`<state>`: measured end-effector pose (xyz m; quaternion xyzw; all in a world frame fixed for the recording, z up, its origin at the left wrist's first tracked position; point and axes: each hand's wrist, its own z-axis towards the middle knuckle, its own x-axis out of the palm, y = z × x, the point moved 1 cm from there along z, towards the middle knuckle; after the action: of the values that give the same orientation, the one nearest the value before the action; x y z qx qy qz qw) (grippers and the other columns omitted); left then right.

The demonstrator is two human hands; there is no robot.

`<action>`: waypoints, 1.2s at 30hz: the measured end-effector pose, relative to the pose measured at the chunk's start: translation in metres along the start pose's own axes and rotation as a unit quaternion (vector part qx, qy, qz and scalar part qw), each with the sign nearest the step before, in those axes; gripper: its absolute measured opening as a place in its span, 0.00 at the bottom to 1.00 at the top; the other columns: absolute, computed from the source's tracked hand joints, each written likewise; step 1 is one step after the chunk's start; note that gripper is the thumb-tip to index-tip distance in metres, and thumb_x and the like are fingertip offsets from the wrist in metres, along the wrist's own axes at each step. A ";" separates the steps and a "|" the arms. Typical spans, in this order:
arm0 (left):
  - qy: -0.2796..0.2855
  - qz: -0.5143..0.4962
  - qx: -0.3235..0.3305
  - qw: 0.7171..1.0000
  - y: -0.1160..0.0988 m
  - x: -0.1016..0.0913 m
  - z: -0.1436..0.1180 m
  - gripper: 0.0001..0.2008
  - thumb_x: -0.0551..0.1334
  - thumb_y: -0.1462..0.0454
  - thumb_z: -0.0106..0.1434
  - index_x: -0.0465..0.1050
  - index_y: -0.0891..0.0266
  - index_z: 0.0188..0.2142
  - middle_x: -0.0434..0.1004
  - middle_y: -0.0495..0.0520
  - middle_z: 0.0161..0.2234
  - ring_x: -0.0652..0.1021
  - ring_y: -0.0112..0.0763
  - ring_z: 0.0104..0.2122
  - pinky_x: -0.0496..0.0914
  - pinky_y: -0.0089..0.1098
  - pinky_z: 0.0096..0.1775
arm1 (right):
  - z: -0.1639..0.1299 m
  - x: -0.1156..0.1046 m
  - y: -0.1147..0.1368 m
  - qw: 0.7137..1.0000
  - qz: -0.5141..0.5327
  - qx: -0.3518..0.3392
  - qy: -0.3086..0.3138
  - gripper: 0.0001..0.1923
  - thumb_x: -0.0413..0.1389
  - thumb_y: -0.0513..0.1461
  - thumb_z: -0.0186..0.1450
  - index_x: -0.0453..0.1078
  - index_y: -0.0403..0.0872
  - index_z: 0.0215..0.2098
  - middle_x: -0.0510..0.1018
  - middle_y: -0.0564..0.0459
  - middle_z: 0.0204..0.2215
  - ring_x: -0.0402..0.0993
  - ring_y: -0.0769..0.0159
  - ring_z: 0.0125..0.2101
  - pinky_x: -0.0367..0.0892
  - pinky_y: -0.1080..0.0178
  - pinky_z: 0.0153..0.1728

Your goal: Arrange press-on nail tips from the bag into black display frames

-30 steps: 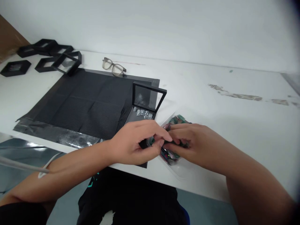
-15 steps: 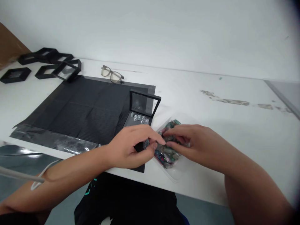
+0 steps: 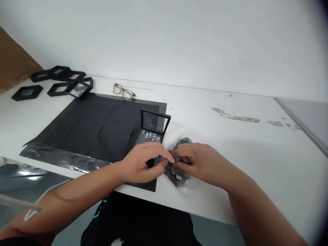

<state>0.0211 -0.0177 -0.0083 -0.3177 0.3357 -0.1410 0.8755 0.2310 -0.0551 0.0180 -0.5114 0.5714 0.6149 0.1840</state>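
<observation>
My left hand (image 3: pixel 143 165) has its fingers curled together around a small dark round piece (image 3: pixel 155 160), pinched between thumb and forefinger. My right hand (image 3: pixel 198 162) rests on the clear bag of colourful bits (image 3: pixel 176 172), fingers closed on something tiny I cannot make out, tips almost touching my left. Both lie near the surface's (image 3: pixel 256 150) front edge, just right of the open black case (image 3: pixel 151 131).
</observation>
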 end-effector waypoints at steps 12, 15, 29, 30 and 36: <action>0.001 0.006 0.013 1.000 -0.003 -0.001 -0.001 0.10 0.59 0.72 0.62 0.75 0.62 0.42 0.80 0.52 0.32 0.78 0.25 0.32 0.74 0.27 0.36 | -0.004 0.002 -0.002 0.999 -0.009 -0.017 -0.037 0.08 0.53 0.37 0.67 0.75 0.52 0.38 0.80 0.56 0.36 0.74 0.66 0.37 0.64 0.62 0.35; 0.005 0.010 0.003 1.000 -0.003 0.000 -0.002 0.10 0.59 0.72 0.62 0.75 0.63 0.42 0.80 0.52 0.31 0.77 0.25 0.32 0.74 0.27 0.36 | -0.005 0.001 -0.002 0.999 0.011 -0.007 -0.041 0.06 0.55 0.37 0.66 0.74 0.52 0.39 0.80 0.56 0.37 0.74 0.66 0.37 0.64 0.63 0.36; 0.025 0.029 -0.038 0.999 -0.005 0.001 -0.002 0.10 0.60 0.68 0.63 0.73 0.60 0.45 0.79 0.51 0.35 0.78 0.27 0.35 0.74 0.30 0.39 | -0.004 0.000 0.000 0.996 0.082 -0.006 -0.032 0.07 0.56 0.37 0.66 0.77 0.52 0.34 0.79 0.59 0.27 0.73 0.70 0.28 0.63 0.66 0.28; 0.023 0.029 -0.044 0.998 -0.005 0.001 -0.002 0.10 0.60 0.68 0.63 0.73 0.60 0.45 0.79 0.51 0.34 0.78 0.28 0.35 0.74 0.31 0.40 | -0.004 -0.001 0.000 0.995 0.087 -0.014 -0.048 0.08 0.55 0.37 0.66 0.76 0.52 0.34 0.80 0.59 0.29 0.74 0.70 0.29 0.64 0.66 0.29; -0.008 0.028 -0.048 0.998 -0.006 0.003 -0.003 0.12 0.64 0.66 0.60 0.73 0.60 0.45 0.78 0.50 0.32 0.78 0.28 0.34 0.74 0.31 0.40 | -0.008 -0.002 -0.001 0.977 0.142 -0.077 -0.141 0.09 0.51 0.35 0.69 0.73 0.50 0.38 0.80 0.54 0.36 0.74 0.69 0.33 0.66 0.66 0.31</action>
<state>0.0206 -0.0251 -0.0079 -0.3508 0.3436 -0.0972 0.8657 0.2357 -0.0612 0.0209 -0.3461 0.5575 0.7426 0.1341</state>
